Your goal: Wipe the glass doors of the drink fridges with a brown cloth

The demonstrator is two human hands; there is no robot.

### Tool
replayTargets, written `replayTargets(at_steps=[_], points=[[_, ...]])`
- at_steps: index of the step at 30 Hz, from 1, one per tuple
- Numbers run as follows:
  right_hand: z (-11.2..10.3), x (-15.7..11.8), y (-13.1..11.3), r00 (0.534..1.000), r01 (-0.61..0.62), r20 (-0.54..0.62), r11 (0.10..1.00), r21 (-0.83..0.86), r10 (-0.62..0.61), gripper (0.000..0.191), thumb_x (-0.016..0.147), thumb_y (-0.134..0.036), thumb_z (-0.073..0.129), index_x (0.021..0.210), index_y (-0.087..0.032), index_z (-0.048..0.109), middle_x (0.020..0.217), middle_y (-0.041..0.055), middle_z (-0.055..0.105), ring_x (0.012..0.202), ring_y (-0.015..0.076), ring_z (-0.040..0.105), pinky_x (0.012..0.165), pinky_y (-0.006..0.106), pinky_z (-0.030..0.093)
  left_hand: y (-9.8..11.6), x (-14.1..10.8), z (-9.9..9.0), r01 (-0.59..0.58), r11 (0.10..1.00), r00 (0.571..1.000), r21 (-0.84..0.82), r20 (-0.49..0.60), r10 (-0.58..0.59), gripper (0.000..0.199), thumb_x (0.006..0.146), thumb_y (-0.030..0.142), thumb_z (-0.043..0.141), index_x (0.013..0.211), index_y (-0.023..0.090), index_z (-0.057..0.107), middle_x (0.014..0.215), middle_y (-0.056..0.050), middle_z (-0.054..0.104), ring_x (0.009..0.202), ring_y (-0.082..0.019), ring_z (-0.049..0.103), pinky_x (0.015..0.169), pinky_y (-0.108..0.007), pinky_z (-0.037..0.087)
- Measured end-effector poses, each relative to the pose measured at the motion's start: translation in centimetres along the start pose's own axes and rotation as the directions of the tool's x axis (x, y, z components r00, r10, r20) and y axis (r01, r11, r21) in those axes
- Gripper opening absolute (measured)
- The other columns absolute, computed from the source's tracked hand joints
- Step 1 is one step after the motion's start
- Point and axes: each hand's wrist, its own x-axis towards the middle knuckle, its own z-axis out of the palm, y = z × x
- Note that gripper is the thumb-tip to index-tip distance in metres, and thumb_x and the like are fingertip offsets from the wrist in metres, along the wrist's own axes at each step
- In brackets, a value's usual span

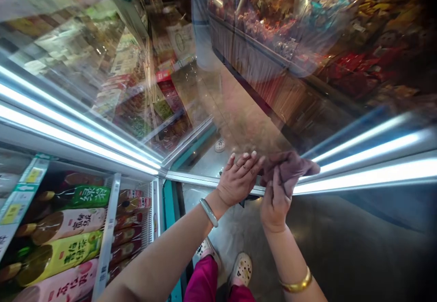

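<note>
My left hand (240,179), with a pale bangle at the wrist, lies spread against the lower part of a glass door (239,129), just above its frame. A purplish-brown cloth (290,168) is bunched against the same glass to its right. My right hand (277,202), below a gold bangle, grips the cloth with its fingers bent into it. The fingertips of my left hand are close to the cloth's left edge.
Drink bottles (80,220) fill lit cooler shelves at the lower left. Bright light strips (78,136) run along both sides. Through or reflected in the glass are packaged goods (362,65) and a bin. My feet in white clogs (241,268) stand below.
</note>
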Motion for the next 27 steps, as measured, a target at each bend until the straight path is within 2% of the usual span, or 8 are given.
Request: replayTargets(at_steps=[3,6,11,15,18,22,25,27], points=[[2.6,-0.6,-1.8,0.997,0.061,-0.045,0.995,-0.085,-0.065,0.053,0.101,-0.018,0.048,0.154,-0.018,0.049,0.157,0.0215,0.044,0.153,0.0353,0.036,0.123,0.063,0.036,-1.4,-0.1,0.2,-0.010,1.000,0.997,-0.010,-0.074,0.010,0.048,0.099,0.029,0.053,0.146,0.020,0.058,0.153,-0.009,0.059,0.161,-0.018,0.019,0.135,-0.042,0.005],[5.0,-2.2,-1.4,0.985,0.172,0.012,0.981,-0.086,-0.172,0.050,0.100,-0.017,0.051,0.149,-0.020,0.055,0.153,0.0194,0.049,0.151,0.0343,0.040,0.124,0.065,0.033,-3.1,-1.7,0.4,-0.023,1.000,0.995,-0.013,-0.095,0.022,0.042,0.099,0.027,0.054,0.138,0.018,0.064,0.147,-0.010,0.063,0.161,-0.018,0.022,0.136,-0.042,0.007],[4.0,-3.2,-0.2,0.992,0.115,0.057,0.990,-0.080,-0.110,0.045,0.100,-0.020,0.051,0.144,-0.017,0.060,0.150,0.0200,0.052,0.142,0.0342,0.051,0.115,0.059,0.048,-4.9,-3.9,-0.3,-0.003,1.000,0.998,0.016,-0.063,0.004,0.054,0.097,0.027,0.058,0.150,0.018,0.052,0.156,-0.011,0.055,0.163,-0.017,0.008,0.135,-0.042,0.005],[4.6,-2.6,-3.3,0.998,0.040,-0.034,0.995,-0.089,-0.044,0.056,0.101,-0.021,0.049,0.157,-0.017,0.046,0.164,0.0202,0.035,0.147,0.0377,0.046,0.120,0.061,0.041,-6.0,-3.4,-0.9,0.058,0.998,0.992,0.023,-0.114,-0.055,0.062,0.100,0.027,0.051,0.160,0.015,0.038,0.163,-0.012,0.044,0.162,-0.018,0.002,0.135,-0.042,0.007],[7.5,-3.5,-5.1,0.992,0.129,-0.004,0.987,-0.098,-0.130,0.064,0.101,-0.021,0.048,0.163,-0.021,0.033,0.169,0.0180,0.028,0.153,0.0401,0.037,0.124,0.065,0.032,-7.1,-4.1,-0.7,0.034,0.999,0.995,0.009,-0.095,-0.033,0.061,0.100,0.028,0.050,0.159,0.017,0.039,0.164,-0.010,0.044,0.162,-0.018,0.002,0.135,-0.042,0.002],[9.9,-5.6,-3.6,0.959,0.279,0.066,0.959,-0.055,-0.276,0.067,0.099,-0.015,0.050,0.163,-0.026,0.033,0.164,0.0159,0.038,0.154,0.0352,0.036,0.126,0.064,0.031,-8.7,-6.6,-0.3,0.003,1.000,0.997,-0.018,-0.071,-0.004,0.062,0.100,0.028,0.053,0.158,0.013,0.039,0.162,-0.013,0.047,0.162,-0.018,0.005,0.135,-0.041,0.001],[9.0,-6.0,-2.6,0.984,0.172,0.062,0.982,-0.078,-0.167,0.059,0.101,-0.018,0.047,0.159,-0.023,0.041,0.160,0.0185,0.042,0.147,0.0356,0.047,0.121,0.063,0.040,-9.7,-7.7,-0.7,0.031,0.999,0.996,0.037,-0.083,-0.028,0.071,0.101,0.026,0.049,0.165,0.011,0.022,0.169,-0.014,0.033,0.162,-0.019,0.002,0.135,-0.042,0.004],[8.6,-5.9,-3.5,0.998,0.055,0.043,0.992,-0.116,-0.050,0.057,0.103,-0.023,0.044,0.160,-0.019,0.041,0.163,0.0203,0.036,0.150,0.0385,0.043,0.122,0.064,0.037,-10.3,-7.8,-1.1,0.047,0.997,0.994,0.067,-0.100,-0.040,0.075,0.102,0.024,0.046,0.167,0.012,0.011,0.173,-0.013,0.019,0.162,-0.020,0.000,0.135,-0.043,0.005]])
